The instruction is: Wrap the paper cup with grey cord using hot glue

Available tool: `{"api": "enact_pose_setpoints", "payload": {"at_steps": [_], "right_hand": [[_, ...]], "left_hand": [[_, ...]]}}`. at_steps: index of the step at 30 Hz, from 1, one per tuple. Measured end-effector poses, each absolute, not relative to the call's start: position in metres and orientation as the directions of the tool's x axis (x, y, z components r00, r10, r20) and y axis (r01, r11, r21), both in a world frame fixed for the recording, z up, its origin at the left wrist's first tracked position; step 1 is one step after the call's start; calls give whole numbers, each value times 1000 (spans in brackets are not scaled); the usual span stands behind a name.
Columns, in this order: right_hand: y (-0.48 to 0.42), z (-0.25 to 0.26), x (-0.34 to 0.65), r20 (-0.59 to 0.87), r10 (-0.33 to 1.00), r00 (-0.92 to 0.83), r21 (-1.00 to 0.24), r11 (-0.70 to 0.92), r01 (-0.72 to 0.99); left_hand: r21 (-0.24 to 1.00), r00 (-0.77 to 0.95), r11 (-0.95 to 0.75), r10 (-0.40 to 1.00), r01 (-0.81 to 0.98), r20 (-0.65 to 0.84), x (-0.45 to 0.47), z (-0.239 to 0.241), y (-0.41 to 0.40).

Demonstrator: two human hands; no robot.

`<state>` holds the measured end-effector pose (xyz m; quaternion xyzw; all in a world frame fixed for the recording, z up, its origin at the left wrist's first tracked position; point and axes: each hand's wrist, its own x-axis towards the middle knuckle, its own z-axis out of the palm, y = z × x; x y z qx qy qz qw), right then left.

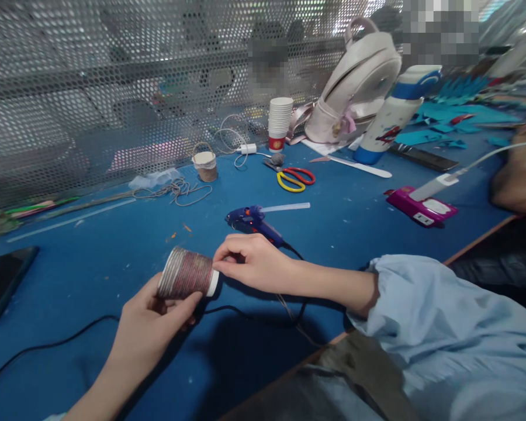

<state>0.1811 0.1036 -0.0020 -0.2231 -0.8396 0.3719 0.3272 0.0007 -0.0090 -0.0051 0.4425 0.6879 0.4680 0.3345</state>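
Observation:
A paper cup (187,273) lies on its side in my left hand (151,318), which is closed around its wide end and underside. Thin cord is wound about most of it, and its narrow end shows bare white. My right hand (256,260) pinches at that narrow end, its thumb and forefinger together. A loose length of cord (296,320) trails from beneath this hand toward the table edge; the bit between the fingertips is mostly hidden. Just behind my right hand lies a blue glue gun (254,222) with a glue stick (287,207) in its back.
Scissors (294,178), a stack of paper cups (279,124), a small cord-wrapped basket (206,166) and tangled cord (179,188) lie farther back. A bottle (390,117), backpack (355,82) and purple power strip (421,206) stand right. A phone (6,283) lies left; a black cable (70,336) crosses the table.

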Motion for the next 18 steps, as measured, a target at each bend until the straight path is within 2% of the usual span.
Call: {"api": "enact_pose_setpoints", "payload": {"at_steps": [18], "right_hand": [[106,-1,182,336,648,-683,-793,586,166]], "left_hand": [[935,-413,194,909,298,-57,7,3,-11]]}}
